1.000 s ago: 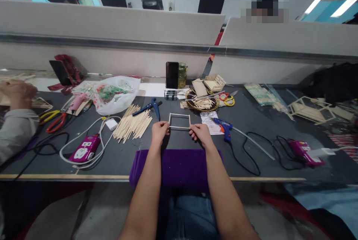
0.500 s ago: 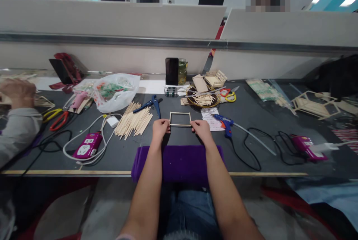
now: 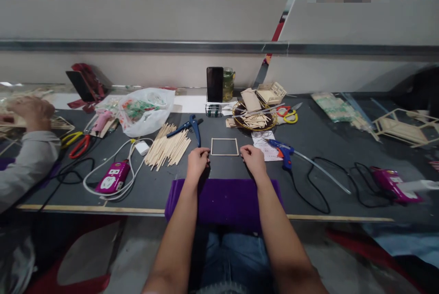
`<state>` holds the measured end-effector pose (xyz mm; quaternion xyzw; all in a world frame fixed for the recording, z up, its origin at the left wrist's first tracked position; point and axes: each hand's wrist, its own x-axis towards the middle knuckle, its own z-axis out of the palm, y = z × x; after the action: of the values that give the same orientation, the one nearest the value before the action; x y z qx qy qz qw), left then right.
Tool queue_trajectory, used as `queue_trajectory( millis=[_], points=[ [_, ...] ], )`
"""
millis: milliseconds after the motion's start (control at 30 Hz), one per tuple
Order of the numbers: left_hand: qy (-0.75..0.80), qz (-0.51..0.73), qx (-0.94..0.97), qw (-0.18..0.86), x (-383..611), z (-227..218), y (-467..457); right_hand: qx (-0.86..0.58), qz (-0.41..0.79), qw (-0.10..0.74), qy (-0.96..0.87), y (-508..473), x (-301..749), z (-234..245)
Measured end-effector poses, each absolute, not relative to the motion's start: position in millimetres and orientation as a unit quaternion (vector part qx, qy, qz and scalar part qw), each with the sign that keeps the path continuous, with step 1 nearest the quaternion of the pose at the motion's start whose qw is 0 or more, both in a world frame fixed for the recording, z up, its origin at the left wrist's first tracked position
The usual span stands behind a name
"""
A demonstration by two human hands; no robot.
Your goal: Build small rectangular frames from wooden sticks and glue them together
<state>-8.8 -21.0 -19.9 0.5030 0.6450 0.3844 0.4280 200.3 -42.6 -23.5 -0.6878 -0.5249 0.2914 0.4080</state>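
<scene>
Head view: both forearms reach over a purple cloth (image 3: pixel 222 200) at the near edge of the table (image 3: pixel 151 191). Left hand (image 3: pixel 197 162) and right hand (image 3: pixel 253 159) rest knuckles up with fingers curled, one at each near corner of a square stick frame (image 3: pixel 224 138). The frame lies flat on the table between them. The fingertips sit right at its corners, but I cannot tell whether they pinch it or only lie beside it.

Left of the left hand lies a pile of sticks (image 3: pixel 168 148), with a pink power strip (image 3: pixel 111 177) and its white cable nearer the table edge. Just right of the right hand a blue glue gun (image 3: pixel 283 151) lies partly on a paper slip (image 3: pixel 264 138).

Beyond the frame are a blue cutter (image 3: pixel 190 127), a basket (image 3: pixel 240 122) of cut sticks, and yellow scissors (image 3: pixel 290 115). A plastic bag (image 3: pixel 146 109) sits further left. A phone (image 3: pixel 215 84) stands upright against the partition, with a jar (image 3: pixel 228 84) just beside it.

At the far left a co-worker's hand (image 3: pixel 32 111) and grey sleeve (image 3: pixel 29 166) rest on the table, with red pliers (image 3: pixel 79 147) near them.
</scene>
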Motion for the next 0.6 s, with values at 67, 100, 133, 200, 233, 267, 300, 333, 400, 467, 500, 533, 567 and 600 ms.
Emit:
queue_trajectory(
  millis=[67, 100, 133, 200, 233, 267, 300, 333, 400, 467, 500, 533, 567, 600],
  points=[
    [0.643, 0.389, 0.503, 0.426, -8.9, -19.3, -22.3, -0.687, 0.265, 0.401, -0.545, -42.2, 199.5, -25.5],
    [0.643, 0.39, 0.505, 0.424, -8.6, -19.5, -22.5, -0.686, 0.254, 0.395, -0.555, -42.0, 198.6, -26.4],
    [0.641, 0.391, 0.507, 0.423, -8.1, -19.9, -22.6, -0.686, 0.246, 0.388, -0.564, -41.8, 197.7, -27.2],
    [0.635, 0.398, 0.508, 0.426, -7.1, -21.6, -22.6, -0.687, 0.237, 0.377, -0.574, -41.7, 195.8, -28.4],
    [0.631, 0.403, 0.506, 0.428, -6.8, -22.6, -22.6, -0.688, 0.235, 0.375, -0.575, -41.7, 195.1, -28.7],
    [0.628, 0.408, 0.504, 0.429, -6.6, -23.6, -22.7, -0.688, 0.235, 0.374, -0.576, -41.9, 194.5, -28.7],
    [0.627, 0.411, 0.503, 0.429, -6.7, -24.4, -23.0, -0.688, 0.236, 0.374, -0.575, -42.2, 194.2, -28.4],
    [0.627, 0.412, 0.505, 0.427, -6.8, -25.0, -23.5, -0.688, 0.239, 0.374, -0.574, -42.5, 194.0, -27.8],
    [0.627, 0.413, 0.509, 0.422, -7.2, -25.1, -24.8, -0.686, 0.247, 0.375, -0.572, -43.4, 193.9, -26.1],
    [0.624, 0.418, 0.507, 0.423, -7.3, -24.0, -26.4, -0.686, 0.259, 0.375, -0.567, -44.5, 193.7, -24.5],
    [0.624, 0.418, 0.505, 0.425, -7.2, -23.1, -27.2, -0.688, 0.266, 0.374, -0.563, -45.0, 193.5, -23.9],
    [0.626, 0.416, 0.503, 0.426, -7.0, -22.0, -27.9, -0.689, 0.272, 0.375, -0.558, -45.4, 193.2, -23.5],
    [0.63, 0.412, 0.499, 0.428, -6.6, -20.9, -28.5, -0.69, 0.277, 0.377, -0.552, -45.8, 192.8, -23.3],
    [0.635, 0.408, 0.494, 0.432, -6.2, -19.8, -29.1, -0.691, 0.282, 0.382, -0.545, -46.1, 192.5, -23.2]
  ],
)
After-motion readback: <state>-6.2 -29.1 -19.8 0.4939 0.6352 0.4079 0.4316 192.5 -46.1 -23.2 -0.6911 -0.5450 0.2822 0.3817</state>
